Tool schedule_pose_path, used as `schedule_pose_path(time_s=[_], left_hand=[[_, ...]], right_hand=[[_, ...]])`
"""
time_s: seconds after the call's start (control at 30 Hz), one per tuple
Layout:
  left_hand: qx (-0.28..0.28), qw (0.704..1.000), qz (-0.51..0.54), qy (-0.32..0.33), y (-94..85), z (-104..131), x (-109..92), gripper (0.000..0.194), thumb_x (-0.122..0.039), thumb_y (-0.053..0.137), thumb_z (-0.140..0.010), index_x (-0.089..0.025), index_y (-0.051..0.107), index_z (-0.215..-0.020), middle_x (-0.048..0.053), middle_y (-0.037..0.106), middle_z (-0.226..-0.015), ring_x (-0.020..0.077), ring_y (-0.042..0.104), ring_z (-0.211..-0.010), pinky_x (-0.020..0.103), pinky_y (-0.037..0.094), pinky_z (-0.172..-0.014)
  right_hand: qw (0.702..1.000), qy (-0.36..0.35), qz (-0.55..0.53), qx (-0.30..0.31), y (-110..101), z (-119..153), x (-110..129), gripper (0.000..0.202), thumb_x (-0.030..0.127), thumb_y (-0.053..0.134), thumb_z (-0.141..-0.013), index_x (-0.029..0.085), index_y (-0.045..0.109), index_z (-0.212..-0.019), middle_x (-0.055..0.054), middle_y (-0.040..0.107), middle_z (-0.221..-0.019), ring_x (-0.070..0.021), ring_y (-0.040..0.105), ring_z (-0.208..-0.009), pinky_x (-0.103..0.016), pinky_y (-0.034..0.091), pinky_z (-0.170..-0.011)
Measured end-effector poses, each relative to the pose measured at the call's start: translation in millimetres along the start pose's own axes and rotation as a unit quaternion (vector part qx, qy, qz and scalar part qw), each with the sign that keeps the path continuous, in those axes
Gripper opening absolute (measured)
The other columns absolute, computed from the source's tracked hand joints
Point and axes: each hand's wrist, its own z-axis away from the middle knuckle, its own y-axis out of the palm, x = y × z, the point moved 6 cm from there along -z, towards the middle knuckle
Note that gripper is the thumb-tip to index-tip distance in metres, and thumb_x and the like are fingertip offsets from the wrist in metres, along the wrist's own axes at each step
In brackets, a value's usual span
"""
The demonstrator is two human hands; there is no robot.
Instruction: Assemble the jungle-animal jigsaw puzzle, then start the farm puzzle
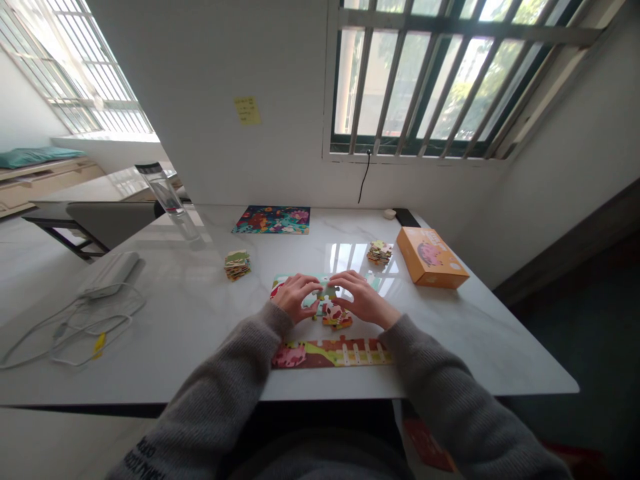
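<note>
My left hand (299,297) and my right hand (364,299) face each other over the partly joined jigsaw puzzle, fingers curved and thumbs apart. Their fingertips are at the teal upper strip (280,280) of the puzzle, which they partly cover; whether they press on it I cannot make out. Between the hands lies a small pile of loose puzzle pieces (337,319) in red, white and orange. Nearer my body, below both hands, runs a joined bottom strip (327,353) with a pink pig and a pale fence. Neither hand visibly grips a piece.
Stacked puzzle pieces stand at left (237,265) and right (380,253). Beyond the left stack lies a colourful picture sheet (275,220). An orange box (431,257) is at right, near a black flat object (407,218). A clear bottle (163,190) and a white cable (95,323) are left.
</note>
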Motion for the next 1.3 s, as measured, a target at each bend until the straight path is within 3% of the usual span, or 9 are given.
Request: schedule_pose_path(time_s=[0.17,0.3,0.43,0.57,0.8,1.0,1.1,1.2,1.3], left_hand=[[0.032,0.999,0.007,-0.025,13.0,3.2,15.8,0.048,-0.028,0.06,-0.089,-0.019,0.054,-0.136,0.013,0.059,-0.135,0.0276,0.056,-0.122,0.045,0.046,-0.105],[0.073,0.994,-0.039,-0.076,25.1,9.3,34.8,0.042,-0.03,0.057,-0.09,-0.017,0.06,-0.129,0.014,0.06,-0.134,0.0312,0.054,-0.123,0.05,0.045,-0.106],[0.116,0.989,-0.045,-0.082,31.5,13.2,40.1,0.04,-0.032,0.056,-0.091,-0.019,0.062,-0.128,0.012,0.063,-0.13,0.0309,0.055,-0.121,0.05,0.045,-0.104],[0.115,0.989,-0.041,-0.088,28.5,12.5,37.8,0.04,-0.032,0.056,-0.091,-0.02,0.062,-0.128,0.012,0.063,-0.131,0.031,0.055,-0.121,0.05,0.045,-0.104],[0.13,0.988,-0.043,-0.076,26.7,4.8,31.9,0.033,-0.025,0.056,-0.089,-0.019,0.066,-0.121,0.013,0.065,-0.126,0.0288,0.057,-0.117,0.046,0.046,-0.103],[0.155,0.985,-0.042,-0.064,34.4,-18.6,32.9,0.018,-0.021,0.055,-0.089,-0.018,0.07,-0.099,0.011,0.068,-0.102,0.0276,0.06,-0.099,0.042,0.05,-0.093],[0.156,0.983,-0.067,-0.068,40.5,-24.8,32.3,0.023,-0.025,0.056,-0.091,-0.02,0.069,-0.109,0.012,0.067,-0.108,0.0288,0.058,-0.102,0.043,0.049,-0.09],[0.154,0.985,-0.065,-0.042,47.8,-22.1,28.0,0.034,-0.029,0.052,-0.095,-0.028,0.063,-0.127,0.007,0.064,-0.13,0.0286,0.054,-0.116,0.044,0.045,-0.096],[0.156,0.986,-0.052,-0.035,52.5,-14.9,28.3,0.038,-0.033,0.05,-0.097,-0.031,0.059,-0.134,0.003,0.061,-0.139,0.0277,0.051,-0.122,0.045,0.041,-0.101]], right_hand=[[0.998,0.011,0.062,0.031,-0.9,-5.7,-24.2,0.035,0.03,0.066,-0.094,0.025,0.063,-0.128,-0.01,0.067,-0.12,-0.026,0.055,-0.113,-0.046,0.045,-0.099],[0.995,0.057,0.083,0.02,-5.8,-9.9,-55.0,0.035,0.031,0.066,-0.093,0.026,0.065,-0.127,-0.01,0.067,-0.12,-0.027,0.055,-0.111,-0.046,0.044,-0.098],[0.988,0.1,0.108,0.055,4.1,-6.4,-72.4,0.033,0.028,0.064,-0.093,0.027,0.065,-0.126,-0.009,0.067,-0.12,-0.0271,0.053,-0.114,-0.046,0.04,-0.101],[0.981,0.111,0.135,0.088,14.0,-2.4,-72.6,0.027,0.027,0.061,-0.095,0.029,0.068,-0.121,-0.007,0.067,-0.119,-0.0258,0.052,-0.114,-0.045,0.036,-0.101],[0.98,0.115,0.135,0.092,14.2,-2.7,-71.8,0.025,0.026,0.059,-0.096,0.031,0.068,-0.119,-0.006,0.066,-0.122,-0.0248,0.053,-0.114,-0.042,0.036,-0.1],[0.977,0.111,0.148,0.104,16.8,-0.5,-68.9,0.035,0.015,0.056,-0.093,0.032,0.067,-0.121,-0.006,0.064,-0.125,-0.0259,0.053,-0.116,-0.043,0.036,-0.099],[0.975,0.109,0.163,0.103,18.1,0.0,-66.4,0.042,0.01,0.052,-0.092,0.033,0.066,-0.124,-0.006,0.064,-0.125,-0.0257,0.053,-0.116,-0.043,0.038,-0.098],[0.974,0.107,0.17,0.101,21.1,0.4,-64.7,0.045,0.009,0.05,-0.092,0.033,0.065,-0.128,-0.007,0.064,-0.125,-0.0259,0.053,-0.115,-0.042,0.039,-0.096],[0.976,0.106,0.164,0.092,23.3,1.7,-64.4,0.047,0.01,0.05,-0.093,0.032,0.061,-0.133,-0.007,0.063,-0.126,-0.0264,0.052,-0.116,-0.044,0.039,-0.098]])
